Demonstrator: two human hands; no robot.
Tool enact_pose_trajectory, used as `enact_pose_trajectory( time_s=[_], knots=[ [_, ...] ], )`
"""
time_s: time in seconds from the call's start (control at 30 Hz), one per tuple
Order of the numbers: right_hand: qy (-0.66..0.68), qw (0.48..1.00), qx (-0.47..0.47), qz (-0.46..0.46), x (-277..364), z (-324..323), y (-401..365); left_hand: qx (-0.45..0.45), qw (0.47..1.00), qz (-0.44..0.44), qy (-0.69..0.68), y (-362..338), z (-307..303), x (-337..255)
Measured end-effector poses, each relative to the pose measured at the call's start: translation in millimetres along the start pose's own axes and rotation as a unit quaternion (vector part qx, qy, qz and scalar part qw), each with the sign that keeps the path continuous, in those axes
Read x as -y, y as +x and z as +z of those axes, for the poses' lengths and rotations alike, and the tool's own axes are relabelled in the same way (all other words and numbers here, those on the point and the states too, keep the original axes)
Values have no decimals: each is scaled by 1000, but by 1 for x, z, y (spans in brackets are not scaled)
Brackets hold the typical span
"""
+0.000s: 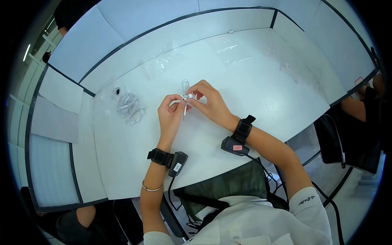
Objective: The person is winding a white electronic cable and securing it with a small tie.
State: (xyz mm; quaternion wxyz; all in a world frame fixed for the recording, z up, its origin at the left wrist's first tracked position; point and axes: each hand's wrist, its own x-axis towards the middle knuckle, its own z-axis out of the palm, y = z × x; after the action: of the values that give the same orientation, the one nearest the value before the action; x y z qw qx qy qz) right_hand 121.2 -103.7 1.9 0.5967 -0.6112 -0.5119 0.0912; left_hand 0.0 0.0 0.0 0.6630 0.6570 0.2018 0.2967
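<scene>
Over the middle of the white table (pixel 212 143), both my hands meet at a small coiled white cable (pixel 185 84). Its loop sticks up beyond the fingers, and a thin plug-like end points down below them. My left hand (pixel 168 114) pinches the cable from the left side. From the right, my right hand (pixel 213 102) grips a white part of it between thumb and fingers. The fingers partly hide where the strands cross. To the left of my hands lies a tangled pile of white cables (pixel 130 105).
Clear plastic bags (pixel 232 52) lie toward the back, with another (pixel 292 70) at the right. White partitions (pixel 163 34) enclose the table's back and sides. Black wired devices (pixel 176 163) are strapped to both wrists. Other people sit beyond the left and right sides.
</scene>
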Motion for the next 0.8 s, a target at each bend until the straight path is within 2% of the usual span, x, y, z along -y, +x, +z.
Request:
enact_pose_trajectory(
  time_s=[0.07,0.17,0.37,0.57,0.67,0.8],
  knots=[
    [-42,999,12,16,3,-2,0,-1,1000,-10,0,0,0,-1],
    [-32,999,20,26,6,-4,-1,-5,1000,-2,-7,-2,3,-3],
    [72,997,28,10,-6,3,-1,-20,999,-15,21,-2,-1,3],
    [52,998,30,19,-7,0,-1,-20,999,-14,23,-3,2,1],
    [22,999,5,-37,-9,2,0,-17,1000,0,4,-1,0,5],
    [74,996,37,20,-8,2,0,-11,1000,5,-2,-1,0,6]
  ],
)
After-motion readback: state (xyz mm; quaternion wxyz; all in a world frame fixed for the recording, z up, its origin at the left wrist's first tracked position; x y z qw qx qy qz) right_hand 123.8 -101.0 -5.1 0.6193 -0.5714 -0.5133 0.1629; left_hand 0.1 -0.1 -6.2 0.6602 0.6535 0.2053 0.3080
